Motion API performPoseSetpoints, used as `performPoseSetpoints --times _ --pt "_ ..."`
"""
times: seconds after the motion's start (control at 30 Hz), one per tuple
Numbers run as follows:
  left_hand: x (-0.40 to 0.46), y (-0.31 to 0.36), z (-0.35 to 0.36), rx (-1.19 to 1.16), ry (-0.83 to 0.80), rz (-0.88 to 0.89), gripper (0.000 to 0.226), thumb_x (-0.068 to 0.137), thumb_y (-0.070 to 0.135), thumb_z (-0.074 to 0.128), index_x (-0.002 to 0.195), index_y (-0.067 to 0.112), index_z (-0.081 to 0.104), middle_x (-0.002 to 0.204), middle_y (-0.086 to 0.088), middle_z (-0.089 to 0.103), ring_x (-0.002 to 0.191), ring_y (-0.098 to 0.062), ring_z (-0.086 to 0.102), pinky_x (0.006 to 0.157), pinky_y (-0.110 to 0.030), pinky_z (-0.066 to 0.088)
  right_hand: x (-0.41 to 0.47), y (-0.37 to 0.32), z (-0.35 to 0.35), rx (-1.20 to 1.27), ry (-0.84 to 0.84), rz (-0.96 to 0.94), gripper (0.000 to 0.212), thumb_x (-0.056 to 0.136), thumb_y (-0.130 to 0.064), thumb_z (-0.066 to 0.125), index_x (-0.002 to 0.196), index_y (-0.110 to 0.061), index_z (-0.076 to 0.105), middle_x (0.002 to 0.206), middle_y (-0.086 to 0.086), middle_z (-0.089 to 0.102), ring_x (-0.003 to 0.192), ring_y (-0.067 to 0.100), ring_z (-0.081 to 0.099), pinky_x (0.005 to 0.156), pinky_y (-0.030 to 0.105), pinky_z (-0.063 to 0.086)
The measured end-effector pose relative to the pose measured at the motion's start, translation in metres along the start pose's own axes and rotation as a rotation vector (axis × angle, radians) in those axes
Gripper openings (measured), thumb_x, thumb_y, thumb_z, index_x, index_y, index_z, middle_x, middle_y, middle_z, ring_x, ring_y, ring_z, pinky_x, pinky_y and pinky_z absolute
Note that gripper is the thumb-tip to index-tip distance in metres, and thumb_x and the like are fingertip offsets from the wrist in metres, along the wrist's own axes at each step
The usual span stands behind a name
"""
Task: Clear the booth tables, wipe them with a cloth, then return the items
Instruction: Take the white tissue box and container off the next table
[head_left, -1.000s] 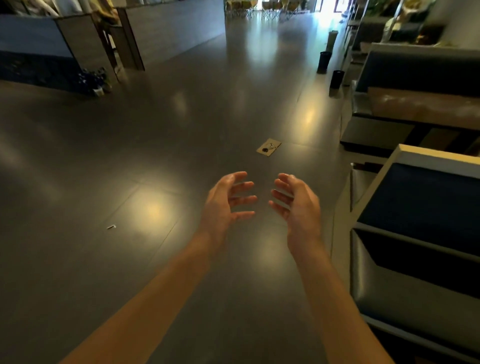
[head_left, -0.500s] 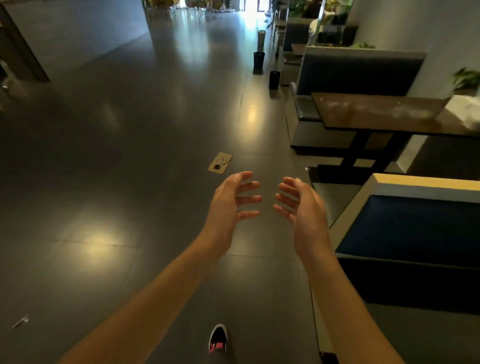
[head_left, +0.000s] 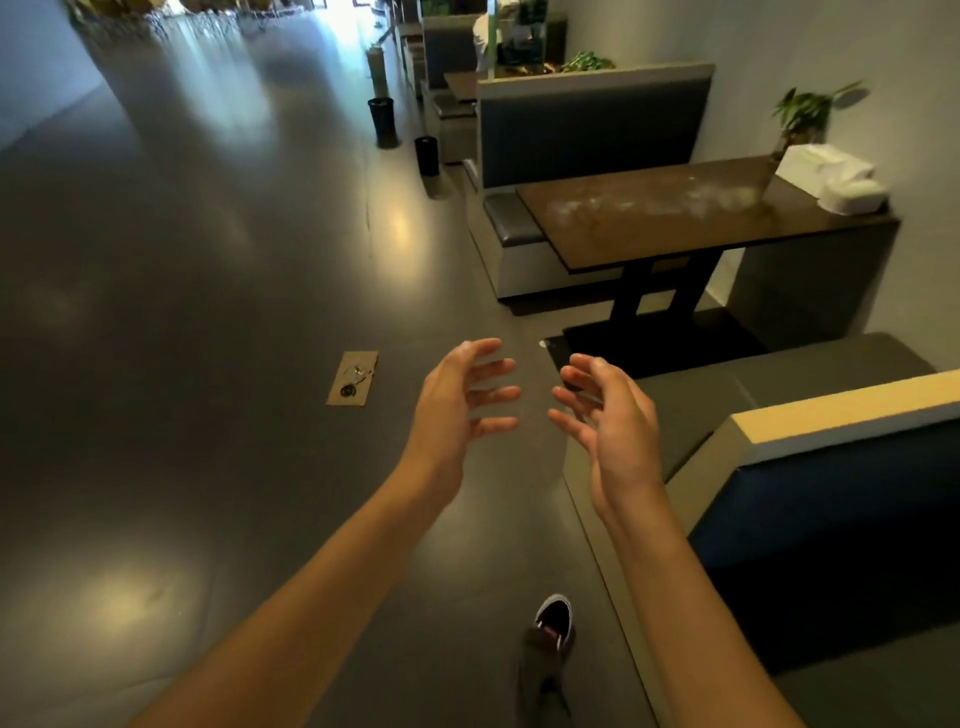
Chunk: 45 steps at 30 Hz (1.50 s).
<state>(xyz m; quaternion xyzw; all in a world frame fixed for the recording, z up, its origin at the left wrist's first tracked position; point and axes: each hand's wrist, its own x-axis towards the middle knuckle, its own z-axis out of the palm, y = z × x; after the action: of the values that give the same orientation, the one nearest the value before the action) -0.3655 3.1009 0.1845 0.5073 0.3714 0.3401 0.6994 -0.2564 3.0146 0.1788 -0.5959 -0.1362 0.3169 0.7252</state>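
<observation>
Booth surface (head_left: 675, 218), smeared with pale residue, now sits in full view ahead to my right; a second ago only a sliver showed, so I have turned toward it. White tissue box (head_left: 831, 179) rests at its far wall end beside a potted plant (head_left: 802, 117). My left hand (head_left: 457, 410) and right hand (head_left: 608, 426) hover over the floor, fingers spread, gripping nothing, well short of the surface. I judge clearing comes next; no cloth visible.

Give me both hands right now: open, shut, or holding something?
Left hand: open, fingers spread, holding nothing.
Right hand: open, fingers spread, holding nothing.
</observation>
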Motion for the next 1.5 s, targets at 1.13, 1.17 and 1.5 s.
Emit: performPoseSetpoints --times 1.13,1.17,1.5 --pt "0.722 0.069 0.218 0.106 -0.32 -0.103 0.035 0.107 0.038 0.036 0.119 0.022 0.065 0.117 -0.006 0.07 0.091 -0.019 0.069 0.072 -0.033 0.059 0.709 -0.089 0.106 0.102 0.356 0.045 0.018 0.102 -0.027 0.052 0.103 -0.02 0.068 0.113 0.007 0.068 0.105 0.023 0.068 0.086 0.037 0.058" --pt "0.746 0.075 0.223 0.122 -0.341 -0.098 0.036 0.107 0.038 0.036 0.12 0.022 0.065 0.117 -0.006 0.07 0.093 -0.019 0.069 0.073 -0.033 0.059 0.73 -0.092 0.113 0.116 0.372 0.039 0.018 0.102 -0.027 0.052 0.104 -0.02 0.068 0.113 0.007 0.068 0.105 0.023 0.068 0.085 0.037 0.058" --pt "0.851 0.08 0.275 0.062 -0.422 -0.217 0.039 0.108 0.034 0.035 0.128 0.013 0.061 0.125 -0.013 0.066 0.095 -0.023 0.062 0.064 -0.028 0.055 0.828 -0.113 0.11 0.127 0.485 0.045 0.018 0.101 -0.027 0.052 0.107 -0.019 0.068 0.115 0.006 0.068 0.105 0.021 0.068 0.083 0.035 0.057"
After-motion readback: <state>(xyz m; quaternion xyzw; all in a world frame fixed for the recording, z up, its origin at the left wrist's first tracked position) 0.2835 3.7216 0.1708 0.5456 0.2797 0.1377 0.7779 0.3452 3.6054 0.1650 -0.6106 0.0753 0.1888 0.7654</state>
